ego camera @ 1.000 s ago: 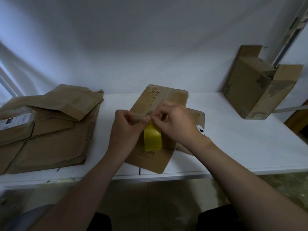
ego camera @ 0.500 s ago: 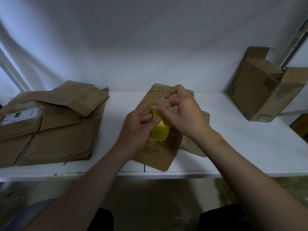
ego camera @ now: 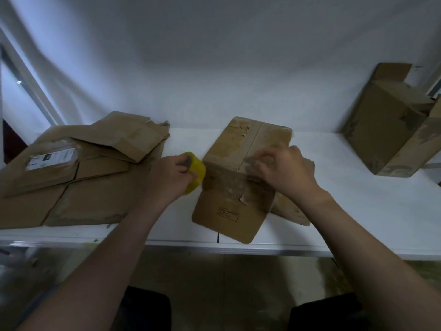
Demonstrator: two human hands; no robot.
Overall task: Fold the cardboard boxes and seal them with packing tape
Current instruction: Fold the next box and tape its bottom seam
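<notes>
A worn cardboard box [ego camera: 241, 163] lies in the middle of the white table [ego camera: 358, 211], its near flap hanging toward the front edge. My left hand [ego camera: 171, 175] grips a yellow roll of packing tape [ego camera: 194, 172] at the box's left edge. A stretch of clear tape [ego camera: 229, 180] runs from the roll across the box top. My right hand [ego camera: 286, 172] presses the tape's far end onto the right side of the box, fingers curled down on it.
A pile of flattened cardboard boxes [ego camera: 78, 168] covers the table's left part, one with a white label [ego camera: 51, 158]. An assembled box [ego camera: 391, 125] with open flaps stands at the back right against the white wall. Floor shows below the table's front edge.
My hands have parted: the left hand carried the yellow roll left off the box, drawing tape across the top. The right hand came down onto the box's right side.
</notes>
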